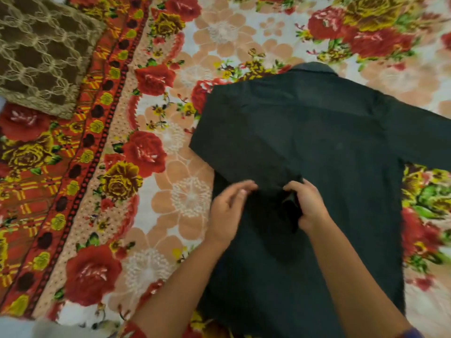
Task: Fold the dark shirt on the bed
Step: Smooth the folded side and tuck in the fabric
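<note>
Light: soft, even, moderately bright; source direction cannot be told. Shadows: faint and soft-edged, seen along the left edge of the shirt (317,142) where it meets the bedspread (146,152). Shirt reads as a near-uniform dark mass, creases barely legible. Motion blur: left hand (229,206) fingertips smeared; right hand (308,203) sharper. Bedspread flowers streaked at the right edge, crisper centre-left. Wide-angle bowing: the red border band curves down the left side. Overall slightly soft.

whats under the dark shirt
The floral blanket shows around the dark shirt, which lies on it. The part beneath is covered, as is the shirt's underside. A sleeve is folded over its back, the right hand pinching its end.
</note>
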